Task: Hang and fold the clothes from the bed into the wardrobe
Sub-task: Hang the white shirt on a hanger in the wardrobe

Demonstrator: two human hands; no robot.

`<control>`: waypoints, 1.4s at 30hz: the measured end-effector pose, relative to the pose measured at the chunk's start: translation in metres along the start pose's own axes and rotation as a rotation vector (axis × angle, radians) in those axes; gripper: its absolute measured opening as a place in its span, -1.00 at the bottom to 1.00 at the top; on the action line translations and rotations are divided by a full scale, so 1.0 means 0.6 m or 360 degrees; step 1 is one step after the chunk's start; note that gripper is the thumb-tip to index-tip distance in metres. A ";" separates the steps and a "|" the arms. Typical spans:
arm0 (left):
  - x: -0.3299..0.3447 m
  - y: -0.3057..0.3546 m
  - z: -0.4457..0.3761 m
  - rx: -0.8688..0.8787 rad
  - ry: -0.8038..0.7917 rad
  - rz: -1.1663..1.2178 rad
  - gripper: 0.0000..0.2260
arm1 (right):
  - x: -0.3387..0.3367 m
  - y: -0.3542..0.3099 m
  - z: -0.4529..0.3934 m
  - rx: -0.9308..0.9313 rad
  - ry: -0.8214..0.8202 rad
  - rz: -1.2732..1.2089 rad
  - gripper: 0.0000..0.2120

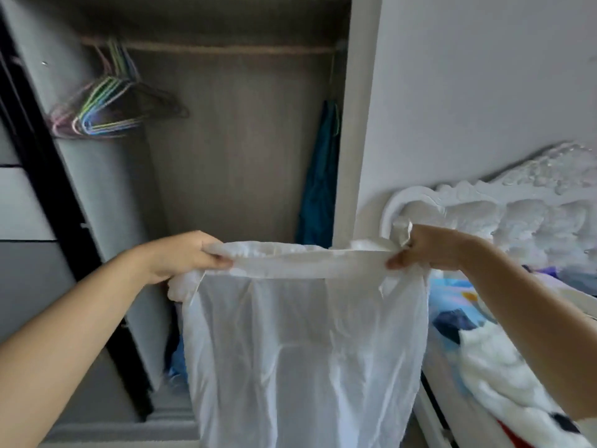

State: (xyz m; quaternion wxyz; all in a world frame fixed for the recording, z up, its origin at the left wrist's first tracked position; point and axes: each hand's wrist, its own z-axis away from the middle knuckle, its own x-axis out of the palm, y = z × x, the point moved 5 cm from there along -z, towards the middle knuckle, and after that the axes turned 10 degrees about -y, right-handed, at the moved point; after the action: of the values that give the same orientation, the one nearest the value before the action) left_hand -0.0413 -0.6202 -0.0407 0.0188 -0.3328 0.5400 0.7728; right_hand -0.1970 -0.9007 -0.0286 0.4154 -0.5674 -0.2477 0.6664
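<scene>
Ornate white carved headboard point(504, 215) at right, against plain pale wall point(468, 92). Patterned bedspread point(458, 305), blue with dark and orange patches, along right edge. White fluffy blanket point(497, 373) with red and dark markings at lower right corner, lying on bedspread.

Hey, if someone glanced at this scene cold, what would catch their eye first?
A sheer white garment stretched across the middle, its top edge held by the left hand and right hand. Behind, pastel hangers cluster at the wardrobe rail's left end, and a teal garment hangs at its right.
</scene>
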 end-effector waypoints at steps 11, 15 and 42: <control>-0.204 -0.150 0.007 -0.0359 0.0527 0.0766 -0.60 | 0.078 -0.094 -0.329 -0.0291 -0.0800 -0.0680 -0.62; -0.283 -0.194 -0.014 -0.0584 0.0669 0.0716 -0.85 | 0.088 -0.137 -0.450 -0.0310 -0.0685 -0.0722 -0.75; -0.541 -0.374 -0.051 -0.0733 0.0930 -0.1492 -0.72 | 0.175 -0.259 -0.751 -0.0251 -0.0625 0.0370 -0.05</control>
State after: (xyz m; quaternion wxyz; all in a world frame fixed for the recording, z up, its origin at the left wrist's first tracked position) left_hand 0.3133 -0.4457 -0.0576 0.1358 -0.7300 0.1369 0.6557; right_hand 0.2778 -0.7941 -0.0671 0.2340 -0.4825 -0.3080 0.7859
